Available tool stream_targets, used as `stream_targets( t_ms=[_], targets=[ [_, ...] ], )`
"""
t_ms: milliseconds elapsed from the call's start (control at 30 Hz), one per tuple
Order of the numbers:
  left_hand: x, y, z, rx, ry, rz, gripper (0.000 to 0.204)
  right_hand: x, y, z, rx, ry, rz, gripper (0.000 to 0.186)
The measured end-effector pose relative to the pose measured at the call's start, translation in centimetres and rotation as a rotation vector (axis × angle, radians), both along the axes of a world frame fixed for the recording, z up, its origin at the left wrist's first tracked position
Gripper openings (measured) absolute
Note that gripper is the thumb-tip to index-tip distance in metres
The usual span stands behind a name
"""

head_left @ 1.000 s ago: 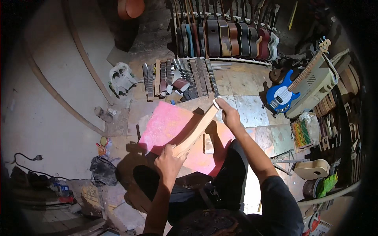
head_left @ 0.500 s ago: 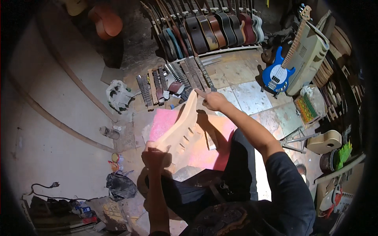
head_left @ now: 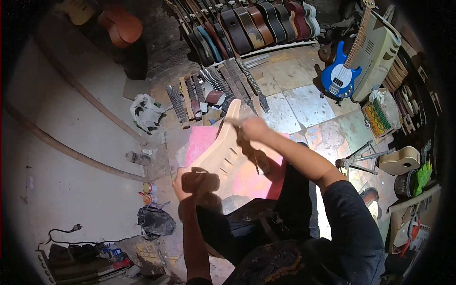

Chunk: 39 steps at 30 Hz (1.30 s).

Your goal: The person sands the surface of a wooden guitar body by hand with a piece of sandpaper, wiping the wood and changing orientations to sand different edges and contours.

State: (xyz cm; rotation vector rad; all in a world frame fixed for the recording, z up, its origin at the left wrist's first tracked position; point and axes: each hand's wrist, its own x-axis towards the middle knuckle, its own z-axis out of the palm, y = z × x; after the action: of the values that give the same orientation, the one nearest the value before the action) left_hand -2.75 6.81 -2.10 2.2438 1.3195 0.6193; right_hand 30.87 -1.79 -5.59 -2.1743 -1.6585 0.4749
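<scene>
A bare pale-wood guitar body [head_left: 219,153] with a few narrow slots lies tilted across my lap, its pointed horn facing away. My left hand [head_left: 184,184] is closed around its near left edge, partly in shadow. At the far horn, my right hand [head_left: 254,129] is closed on a thin brown strip-like tool [head_left: 231,121]. The strip lies across the horn's edge; its exact kind is unclear. Beneath the guitar body is a pink board or sheet [head_left: 198,138]. A strip with a toothed edge [head_left: 260,164] lies on it, beside the guitar body.
Fretted guitar necks [head_left: 192,97] lie on the tiles ahead. Behind them, guitars [head_left: 254,28] stand in a rack. A blue bass [head_left: 338,76] leans at the far right. A metal stand [head_left: 363,159] is to the right; cans [head_left: 148,188] and a black bag [head_left: 156,221] sit left.
My right hand has shifted slightly nearer along the horn, with the strip now across its edge. My left hand still grips the guitar body. The whole view has shifted a little.
</scene>
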Motion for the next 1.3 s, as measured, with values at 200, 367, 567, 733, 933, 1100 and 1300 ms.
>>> stream_targets(
  t_ms=[200,367,567,733,933,1100,1300],
  targets=[
    [2.1,1.2,-1.5,-0.098,-0.229,-0.003,0.047,11.5,-1.3,-7.5,0.041,0.047,-0.387,0.048],
    [-5.0,6.8,-10.0,-0.194,-0.244,0.196,0.044,0.0,-5.9,-11.5,0.191,0.577,-0.333,0.035],
    [-6.6,7.0,-14.4,-0.349,-0.454,0.202,0.044,-8.7,-11.9,-14.3,0.272,1.461,-0.653,0.018],
    [-5.8,6.3,-12.5,-0.351,-0.409,0.264,0.042,-8.3,-11.2,-15.5,0.279,1.323,-0.51,0.029],
    [-2.3,7.2,-3.4,-0.279,-0.324,0.176,0.05,-7.6,-11.1,-16.6,0.261,1.363,-0.477,0.036],
    [1.8,4.3,7.6,0.056,0.021,0.069,0.061,-8.1,-10.7,-16.9,0.456,1.082,-0.421,0.04],
    [3.8,-0.1,13.6,0.234,0.238,-0.055,0.065,-9.6,-10.7,-15.4,0.416,0.732,-0.136,0.046]
  ],
)
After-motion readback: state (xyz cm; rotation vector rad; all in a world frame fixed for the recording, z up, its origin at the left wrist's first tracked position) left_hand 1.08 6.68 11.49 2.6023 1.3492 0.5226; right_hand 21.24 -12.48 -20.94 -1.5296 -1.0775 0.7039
